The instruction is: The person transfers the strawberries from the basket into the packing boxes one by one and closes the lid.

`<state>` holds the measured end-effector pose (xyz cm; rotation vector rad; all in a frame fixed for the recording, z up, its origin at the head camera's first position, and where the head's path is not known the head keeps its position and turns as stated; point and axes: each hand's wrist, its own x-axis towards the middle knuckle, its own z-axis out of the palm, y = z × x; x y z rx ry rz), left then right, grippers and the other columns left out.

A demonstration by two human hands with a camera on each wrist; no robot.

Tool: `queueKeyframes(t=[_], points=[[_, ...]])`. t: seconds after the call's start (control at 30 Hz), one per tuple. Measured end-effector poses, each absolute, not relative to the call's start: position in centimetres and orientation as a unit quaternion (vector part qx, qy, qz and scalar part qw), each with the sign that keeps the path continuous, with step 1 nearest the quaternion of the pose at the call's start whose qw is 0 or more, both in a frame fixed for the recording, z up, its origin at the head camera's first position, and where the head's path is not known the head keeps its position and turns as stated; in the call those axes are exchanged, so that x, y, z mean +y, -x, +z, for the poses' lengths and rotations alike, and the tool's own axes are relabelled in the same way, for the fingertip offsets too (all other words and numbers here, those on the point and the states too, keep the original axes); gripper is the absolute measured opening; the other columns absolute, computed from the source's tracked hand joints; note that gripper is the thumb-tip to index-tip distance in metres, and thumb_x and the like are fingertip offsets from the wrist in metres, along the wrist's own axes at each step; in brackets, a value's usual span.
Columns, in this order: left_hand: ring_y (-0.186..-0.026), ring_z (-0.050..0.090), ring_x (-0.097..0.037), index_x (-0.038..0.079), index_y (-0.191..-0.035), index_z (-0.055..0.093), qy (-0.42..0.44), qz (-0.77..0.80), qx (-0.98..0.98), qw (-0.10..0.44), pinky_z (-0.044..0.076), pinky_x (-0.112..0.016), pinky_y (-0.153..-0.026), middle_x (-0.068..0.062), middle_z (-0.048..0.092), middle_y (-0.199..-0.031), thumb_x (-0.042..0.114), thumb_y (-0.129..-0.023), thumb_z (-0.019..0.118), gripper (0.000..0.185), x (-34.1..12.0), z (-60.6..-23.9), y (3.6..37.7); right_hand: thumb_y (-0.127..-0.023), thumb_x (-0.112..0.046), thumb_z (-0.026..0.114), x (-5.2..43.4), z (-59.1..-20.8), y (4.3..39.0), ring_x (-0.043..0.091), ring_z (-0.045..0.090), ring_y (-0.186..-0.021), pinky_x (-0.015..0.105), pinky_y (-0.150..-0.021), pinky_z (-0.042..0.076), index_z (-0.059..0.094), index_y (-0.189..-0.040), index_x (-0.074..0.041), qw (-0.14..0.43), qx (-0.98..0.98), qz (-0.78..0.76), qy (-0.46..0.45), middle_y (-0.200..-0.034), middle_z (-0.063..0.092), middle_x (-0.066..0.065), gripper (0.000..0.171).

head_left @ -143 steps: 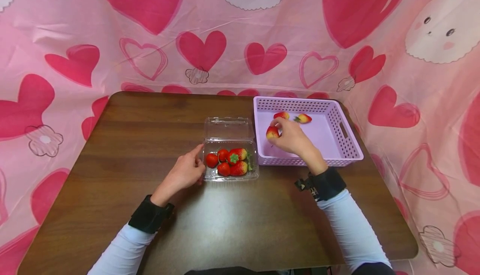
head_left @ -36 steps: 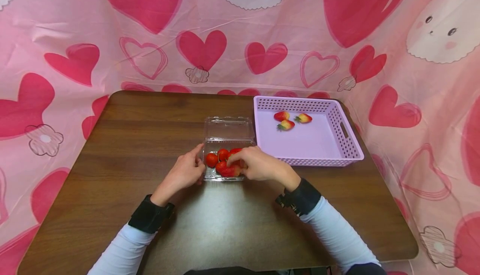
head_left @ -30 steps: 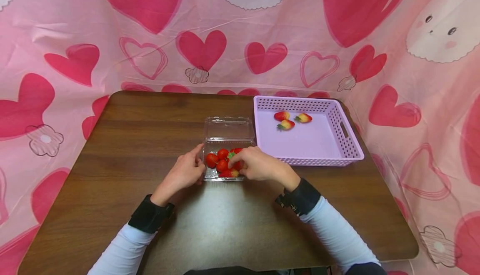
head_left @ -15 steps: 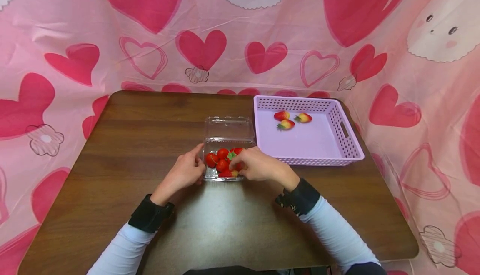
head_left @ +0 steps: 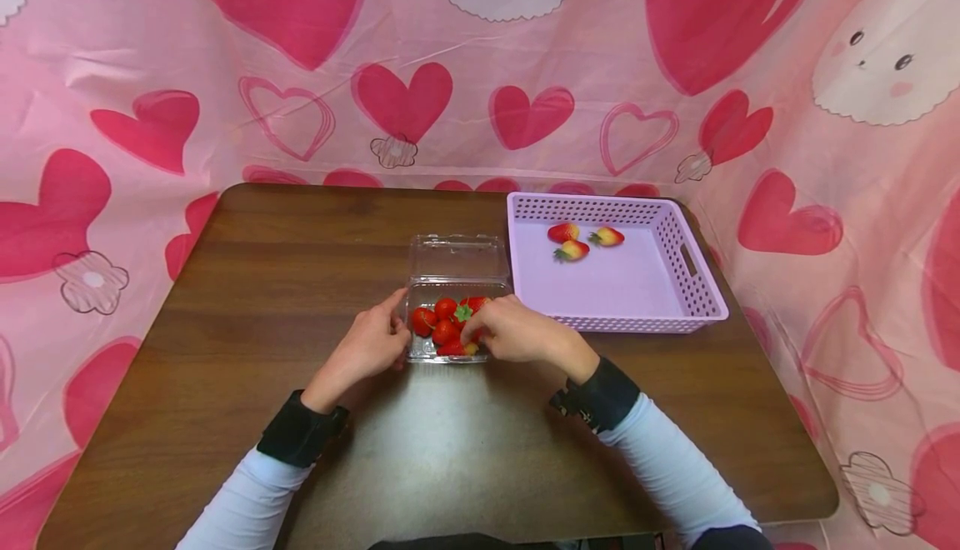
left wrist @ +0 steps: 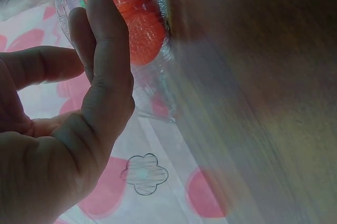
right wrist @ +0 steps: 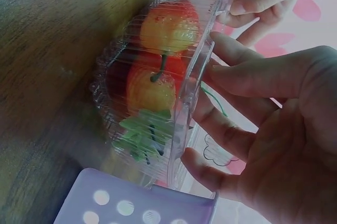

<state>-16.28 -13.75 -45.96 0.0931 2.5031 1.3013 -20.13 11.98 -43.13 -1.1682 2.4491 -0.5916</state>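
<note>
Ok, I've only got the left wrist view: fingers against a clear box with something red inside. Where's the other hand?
Observer: The right hand has its fingertips inside that clear box, among the boxed strawberries. I cannot tell whether it grips one.
Operator: Is the box open, then?
Observer: Yes, the lid is folded back onto the table, on the side away from the person.
Operator: Anything next to it?
Observer: A purple basket stands just to the box's right, with three strawberries lying close together near its far wall.
</note>
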Motion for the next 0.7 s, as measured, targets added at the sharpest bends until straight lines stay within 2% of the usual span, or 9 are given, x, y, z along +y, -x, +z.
queueKeyframes(t=[0.17, 0.3, 0.4, 0.5, 0.7], points=[[-0.06, 0.063, -0.027, 0.002, -0.166, 0.026, -0.034, 0.453, 0.876, 0.159, 0.053, -0.035, -0.059, -0.011, 0.059, -0.078, 0.002, -0.1, 0.06, 0.074, -13.7, -45.9, 16.2, -0.092, 0.01, 0.061, 12.0, -43.2, 20.2, 0.018, 0.057, -0.076, 0.029, -0.067, 0.05, 0.083, -0.108, -0.01, 0.181, 0.862, -0.233, 0.411, -0.095, 0.074, 0.004, 0.033], [-0.06, 0.063, -0.026, 0.002, -0.166, 0.026, -0.034, 0.454, 0.876, 0.161, 0.053, -0.033, -0.059, -0.011, 0.059, -0.079, 0.002, -0.1, 0.06, 0.074, -13.7, -45.8, 16.1, -0.092, 0.01, 0.057, 12.1, -43.1, 20.4, 0.018, 0.061, -0.082, 0.03, -0.073, 0.053, 0.081, -0.105, -0.006, 0.158, 0.86, -0.258, 0.411, -0.095, 0.073, 0.004, 0.031], [-0.06, 0.063, -0.026, 0.002, -0.166, 0.027, -0.033, 0.456, 0.875, 0.16, 0.054, -0.033, -0.059, -0.011, 0.059, -0.08, 0.001, -0.1, 0.06, 0.073, -13.7, -45.7, 16.1, -0.094, 0.007, 0.06, 12.2, -42.9, 20.5, 0.018, 0.061, -0.084, 0.03, -0.074, 0.054, 0.08, -0.109, -0.004, 0.136, 0.865, -0.277, 0.397, -0.101, 0.073, 0.004, 0.027], [-0.06, 0.064, -0.025, 0.001, -0.165, 0.027, -0.034, 0.457, 0.875, 0.158, 0.055, -0.034, -0.06, -0.012, 0.058, -0.08, 0.0, -0.1, 0.059, 0.073, -13.7, -45.6, 16.1, -0.096, 0.002, 0.064, 12.4, -42.4, 20.6, 0.018, 0.06, -0.08, 0.03, -0.07, 0.054, 0.078, -0.116, -0.003, 0.123, 0.867, -0.299, 0.38, -0.107, 0.074, 0.007, 0.025], [-0.061, 0.064, -0.026, 0.002, -0.166, 0.027, -0.032, 0.457, 0.874, 0.159, 0.056, -0.035, -0.061, -0.012, 0.058, -0.081, 0.001, -0.1, 0.059, 0.073, -13.7, -45.7, 16.1, -0.097, -0.002, 0.068, 13.0, -41.6, 21.0, 0.018, 0.062, -0.08, 0.032, -0.075, 0.056, 0.077, -0.116, -0.001, 0.089, 0.877, -0.308, 0.359, -0.104, 0.075, 0.01, 0.021]])
